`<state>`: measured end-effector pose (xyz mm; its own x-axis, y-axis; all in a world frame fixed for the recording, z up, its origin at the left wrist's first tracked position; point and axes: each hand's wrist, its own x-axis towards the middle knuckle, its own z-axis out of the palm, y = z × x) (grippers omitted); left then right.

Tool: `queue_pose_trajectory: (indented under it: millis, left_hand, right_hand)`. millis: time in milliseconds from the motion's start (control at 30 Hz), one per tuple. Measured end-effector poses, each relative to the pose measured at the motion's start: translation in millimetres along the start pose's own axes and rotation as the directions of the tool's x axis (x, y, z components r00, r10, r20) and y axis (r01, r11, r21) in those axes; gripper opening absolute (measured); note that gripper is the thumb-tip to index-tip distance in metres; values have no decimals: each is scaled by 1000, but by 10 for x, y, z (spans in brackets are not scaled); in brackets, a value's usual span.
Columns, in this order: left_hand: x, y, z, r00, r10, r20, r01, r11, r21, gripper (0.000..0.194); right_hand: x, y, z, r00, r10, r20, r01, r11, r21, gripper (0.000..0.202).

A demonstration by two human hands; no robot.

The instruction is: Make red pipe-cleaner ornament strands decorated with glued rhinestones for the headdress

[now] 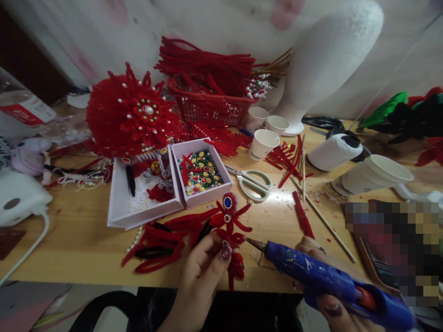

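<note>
Between thumb and fingers my left hand pinches a red pipe-cleaner ornament, which carries a blue gem in a pale ring and a smaller gem below. My right hand is wrapped round a blue glue gun. The gun's metal nozzle is at the ornament's right side, touching or very close to a red petal; I cannot tell which. Left of my left hand lie red pipe-cleaner pieces with black clips. Beyond the ornament stand a white box of beads and gems and a white box with pearls.
Scissors lie right of the boxes. Behind are paper cups, a red basket of pipe cleaners and a large red flower headpiece. Wooden sticks, a thread cone and a phone are to the right.
</note>
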<state>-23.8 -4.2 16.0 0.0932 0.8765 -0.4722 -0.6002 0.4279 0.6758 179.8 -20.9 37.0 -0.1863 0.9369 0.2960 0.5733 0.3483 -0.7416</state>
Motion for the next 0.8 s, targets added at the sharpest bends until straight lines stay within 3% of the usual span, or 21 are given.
queue_pose_trajectory:
  millis: [100,233,467,667,800]
  left_hand:
    - [-1,7,14,1000,9,6,-9,1000,-16,40]
    - [3,3,24,1000,14,-8,-14,1000,-23,39]
    - [3,10,45,999,22,-38,-22,1000,10,40]
    - [-1,38,68,1000,17,-19,-17,1000,3,41]
    - [-4,38,102,1000,16,-20,-16,1000,-24,38]
  right_hand:
    - [66,-44,17,999,20,-25,-16,992,123,43]
    - [78,-98,59,985,112,-130,-91,983,161,42]
    - [123,-48,-37,999,-15,41,9,989,147,41]
    - [142,-30,-58,1000,-26,3,26,993,118,39]
    - [105,-53,4,997,67,-24,-64,989,133,45]
